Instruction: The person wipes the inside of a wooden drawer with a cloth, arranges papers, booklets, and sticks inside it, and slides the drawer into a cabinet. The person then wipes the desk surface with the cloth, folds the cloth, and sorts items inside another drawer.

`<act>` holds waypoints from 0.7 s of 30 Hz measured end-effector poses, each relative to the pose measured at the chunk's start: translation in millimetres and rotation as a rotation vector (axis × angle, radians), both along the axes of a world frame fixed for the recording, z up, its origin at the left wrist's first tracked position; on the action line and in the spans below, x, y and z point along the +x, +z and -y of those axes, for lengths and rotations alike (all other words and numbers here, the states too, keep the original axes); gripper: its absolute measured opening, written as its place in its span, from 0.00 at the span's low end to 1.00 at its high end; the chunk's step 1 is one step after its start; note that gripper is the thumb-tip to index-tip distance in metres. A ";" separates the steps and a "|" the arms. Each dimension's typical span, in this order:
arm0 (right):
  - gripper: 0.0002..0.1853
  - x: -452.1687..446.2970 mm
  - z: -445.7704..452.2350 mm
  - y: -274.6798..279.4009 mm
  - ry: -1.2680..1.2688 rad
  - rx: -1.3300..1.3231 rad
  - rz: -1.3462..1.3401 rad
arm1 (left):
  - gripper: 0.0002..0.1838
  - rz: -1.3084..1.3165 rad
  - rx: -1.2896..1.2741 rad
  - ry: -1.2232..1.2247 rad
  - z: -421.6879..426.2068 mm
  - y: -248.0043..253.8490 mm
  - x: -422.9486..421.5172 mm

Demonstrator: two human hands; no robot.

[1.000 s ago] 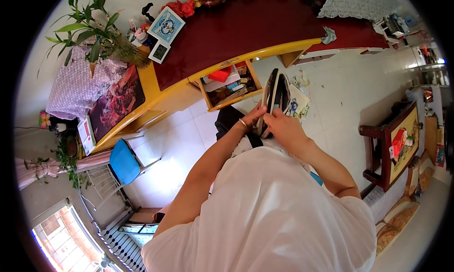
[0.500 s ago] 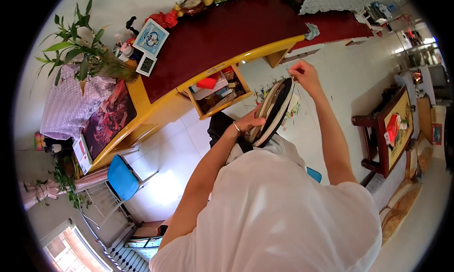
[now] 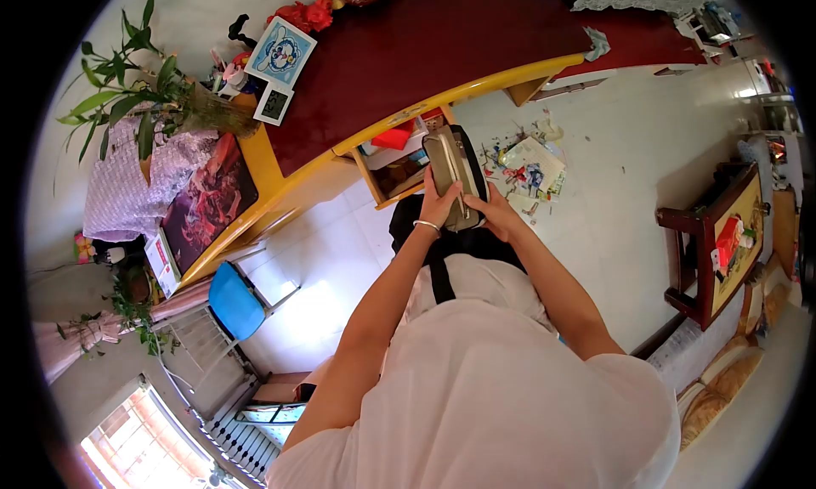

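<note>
A grey-brown zippered pouch (image 3: 448, 162) with dark edges is held over the lap, its flat face turned up. My left hand (image 3: 436, 207) grips its lower left side, a white bracelet at the wrist. On its lower right edge, my right hand (image 3: 495, 214) is closed with the thumb on the face. Just beyond the pouch an open drawer (image 3: 380, 188) holds a red item (image 3: 393, 136) and small boxes, partly hidden by the pouch.
The dark red desk (image 3: 408, 56) with a yellow edge spans the front. Papers and scraps (image 3: 531, 164) lie on the floor to the right. A blue chair (image 3: 236, 300) stands at left, a wooden table (image 3: 710, 243) at right, and a potted plant (image 3: 217, 111) at upper left.
My right hand has come down from the pouch's far end to its lower right edge. The pouch has turned from edge-up to face-up, and the view has shifted slightly.
</note>
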State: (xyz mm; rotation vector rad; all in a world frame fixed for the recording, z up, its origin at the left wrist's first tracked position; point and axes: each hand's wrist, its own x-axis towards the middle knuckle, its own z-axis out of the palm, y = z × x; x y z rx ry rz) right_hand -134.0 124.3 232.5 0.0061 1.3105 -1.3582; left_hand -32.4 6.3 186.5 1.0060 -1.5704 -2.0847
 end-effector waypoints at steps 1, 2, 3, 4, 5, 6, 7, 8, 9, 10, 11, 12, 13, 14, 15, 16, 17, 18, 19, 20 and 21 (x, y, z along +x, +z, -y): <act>0.36 -2.1 8.0 -11.4 -0.001 0.001 0.014 | 0.46 0.006 -0.016 0.004 6.2 -13.6 2.8; 0.35 -6.9 17.5 -28.7 -0.037 -0.029 0.079 | 0.39 0.037 0.036 0.082 12.4 -25.1 3.4; 0.33 -12.8 30.4 -46.4 -0.076 -0.063 0.142 | 0.39 0.048 0.033 0.080 20.6 -36.1 6.9; 0.31 -20.2 40.5 -78.2 -0.069 -0.038 0.160 | 0.36 0.165 0.330 0.183 27.3 -28.7 11.1; 0.31 -28.2 53.0 -90.1 -0.073 -0.037 0.170 | 0.33 0.280 0.629 0.288 35.6 -32.5 15.0; 0.28 -34.8 62.5 -102.6 -0.077 -0.035 0.191 | 0.32 0.184 0.771 0.344 42.9 -70.2 25.9; 0.26 -40.5 70.4 -111.6 -0.082 -0.034 0.208 | 0.32 0.193 0.773 0.342 50.3 -94.4 32.4; 0.24 -44.4 81.0 -115.5 -0.103 0.019 0.151 | 0.32 0.224 0.938 0.468 57.4 -109.5 35.4; 0.24 -50.7 90.2 -120.0 -0.106 0.028 0.158 | 0.32 0.258 1.103 0.599 61.1 -125.4 38.6; 0.24 -58.2 101.0 -125.7 -0.084 0.022 0.139 | 0.31 0.278 1.103 0.666 60.6 -130.6 36.0; 0.25 -64.6 110.9 -131.4 -0.063 0.017 0.122 | 0.31 0.294 1.109 0.668 60.9 -135.3 35.2; 0.25 -71.2 119.7 -137.1 -0.046 -0.002 0.097 | 0.30 0.242 1.141 0.707 61.4 -140.0 34.6; 0.25 -80.6 131.6 -144.7 -0.048 0.008 0.105 | 0.28 0.187 1.171 0.746 62.7 -147.3 34.4; 0.30 -90.0 143.6 -153.1 -0.073 0.002 0.119 | 0.21 0.146 1.187 0.744 63.6 -153.2 36.0; 0.34 -94.0 152.0 -160.9 -0.100 -0.002 0.136 | 0.21 0.162 1.194 0.753 64.2 -159.6 35.5; 0.33 -96.4 162.3 -150.6 -0.116 -0.003 0.112 | 0.19 0.094 1.213 0.844 63.4 -163.2 32.2; 0.33 -89.9 167.8 -171.6 -0.120 0.011 0.122 | 0.16 0.025 1.228 0.934 62.7 -167.0 30.4; 0.30 -78.6 172.2 -190.5 -0.224 0.065 -0.027 | 0.16 0.045 1.235 0.937 61.2 -168.0 32.3; 0.27 -67.8 177.4 -203.4 -0.327 0.118 -0.178 | 0.16 0.048 1.265 0.977 60.4 -168.5 34.6; 0.30 -49.7 182.5 -180.2 -0.559 0.233 -0.301 | 0.15 0.039 1.291 1.009 66.2 -171.3 29.8; 0.30 -36.7 177.6 -178.7 -0.564 0.237 -0.300 | 0.15 0.046 1.292 1.005 71.1 -170.0 27.1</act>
